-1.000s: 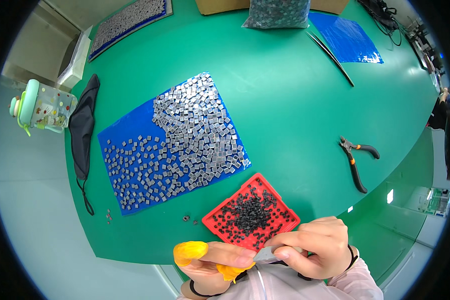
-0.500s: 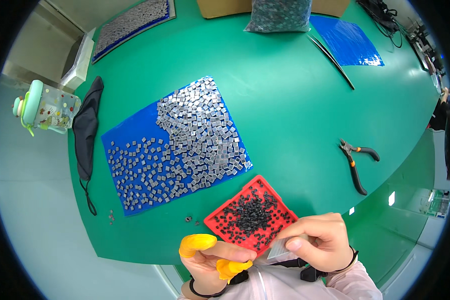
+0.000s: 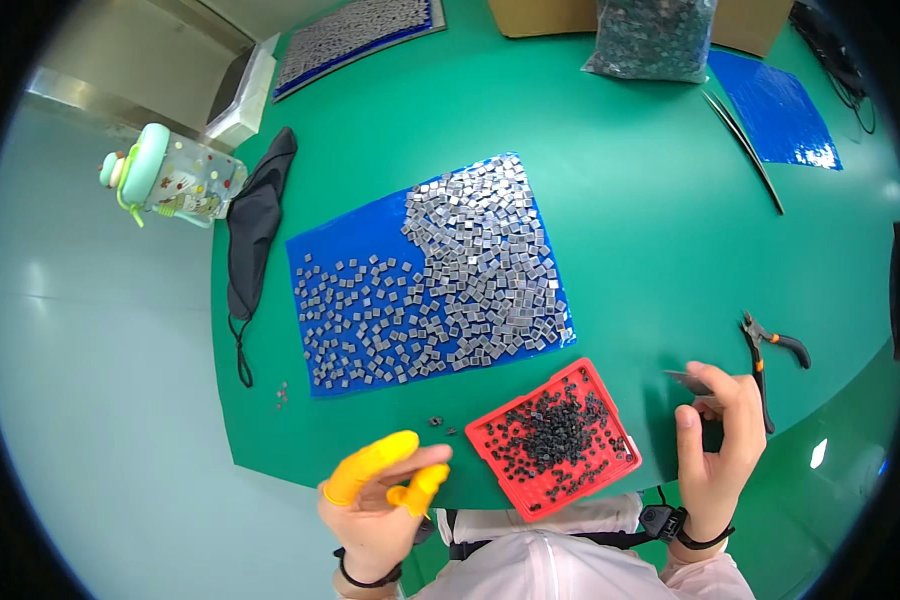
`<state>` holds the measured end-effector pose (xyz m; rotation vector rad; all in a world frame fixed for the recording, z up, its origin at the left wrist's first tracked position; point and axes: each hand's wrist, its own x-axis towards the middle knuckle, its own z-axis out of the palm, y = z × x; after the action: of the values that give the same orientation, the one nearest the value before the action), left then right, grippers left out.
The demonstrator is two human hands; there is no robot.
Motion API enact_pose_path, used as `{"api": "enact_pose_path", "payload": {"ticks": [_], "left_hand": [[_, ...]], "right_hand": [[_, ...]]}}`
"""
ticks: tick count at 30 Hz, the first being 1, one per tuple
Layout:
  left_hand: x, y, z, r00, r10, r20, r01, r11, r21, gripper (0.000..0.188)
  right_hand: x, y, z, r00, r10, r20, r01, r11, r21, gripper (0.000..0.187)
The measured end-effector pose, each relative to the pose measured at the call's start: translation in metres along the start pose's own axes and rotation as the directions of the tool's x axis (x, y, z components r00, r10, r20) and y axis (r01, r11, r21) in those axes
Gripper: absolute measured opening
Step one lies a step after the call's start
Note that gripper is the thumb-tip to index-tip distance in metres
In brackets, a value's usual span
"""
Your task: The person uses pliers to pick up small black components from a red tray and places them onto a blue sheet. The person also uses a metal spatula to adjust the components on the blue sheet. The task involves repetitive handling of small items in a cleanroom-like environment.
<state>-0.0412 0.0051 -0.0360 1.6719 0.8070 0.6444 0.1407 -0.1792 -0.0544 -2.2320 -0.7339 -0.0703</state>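
Observation:
My left hand [image 3: 370, 510] is at the lower left, off the tray, with yellow finger cots on the index finger [image 3: 368, 468] and thumb [image 3: 422, 490]. Its fingers are bent but apart, and I see nothing between them. To the right of the tray, my right hand [image 3: 720, 440] holds a thin, greyish plate [image 3: 688, 381] in its fingers; the thumb stands away from it. Between the hands lies a red tray [image 3: 515, 490], slightly turned, with many small black parts [image 3: 555, 430] heaped in its middle and scattered around.
Beyond the tray, a blue sheet [image 3: 345, 232] carries many small silver square pieces [image 3: 480, 250]. Cutting pliers [image 3: 760, 350] lie right, tweezers [image 3: 745, 150] farther back. A dark mask [image 3: 255, 235] and a bottle [image 3: 185, 175] are left. A bag of parts [image 3: 653, 40] stands at the back.
My hands have moved apart: the left away from the tray toward the left, the right off the tray's corner to the right with the thin plate. The whole view has shifted.

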Motion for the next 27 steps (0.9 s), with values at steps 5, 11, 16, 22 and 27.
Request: {"api": "enact_pose_path", "payload": {"ticks": [5,11,16,22,27], "left_hand": [[0.021,0.012,-0.012,1.000,0.014,-0.017,-0.007,0.939,0.345,0.045],[0.056,0.030,0.003,0.990,0.053,0.127,-0.109,0.865,0.491,0.047],[0.081,0.027,0.018,0.970,0.111,0.216,-0.226,0.740,0.633,0.043],[0.083,0.025,0.025,0.904,0.284,0.320,-0.423,0.483,0.766,0.044],[0.083,0.025,0.028,0.888,0.274,0.368,-0.456,0.435,0.776,0.039]], "right_hand": [[-0.001,0.009,0.003,0.998,-0.034,0.044,0.032,0.998,0.045,0.029],[-0.003,0.012,0.003,0.999,0.026,0.041,-0.030,0.992,0.125,0.030],[-0.006,0.019,0.001,0.998,0.032,0.047,-0.039,0.986,0.161,0.032],[-0.002,0.019,-0.001,0.997,-0.028,0.068,0.017,0.989,0.146,0.033],[-0.003,0.023,-0.001,0.996,-0.063,0.056,0.054,0.986,0.155,0.034]]}}
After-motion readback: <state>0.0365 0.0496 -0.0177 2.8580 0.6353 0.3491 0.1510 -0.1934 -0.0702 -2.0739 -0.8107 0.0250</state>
